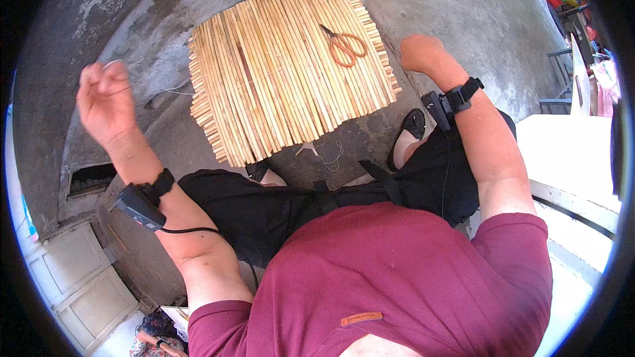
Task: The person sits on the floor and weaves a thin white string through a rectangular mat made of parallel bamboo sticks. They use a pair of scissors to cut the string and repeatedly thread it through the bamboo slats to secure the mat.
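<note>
A mat of pale plant stalks [278, 69], bound with thin string, lies before me, its stalks layered at the sides. Scissors with orange-brown handles [347, 49] rest on its right part, blades towards the upper left. My left hand [106, 101] is raised left of the mat, fingers curled and blurred, with a thin white string [173, 90] running between it and the mat's left edge. My right hand [420, 53] is bent into a fist just right of the mat; its fingers are turned away, so whether it grips anything is hidden.
A small pronged piece [307, 148] with loose string lies on the floor at the mat's near edge, between my black shoes [414, 124]. A white surface [565, 153] stands at the right, a pale cabinet [74, 267] at the lower left. Another person's arm [161, 343] shows at the bottom left.
</note>
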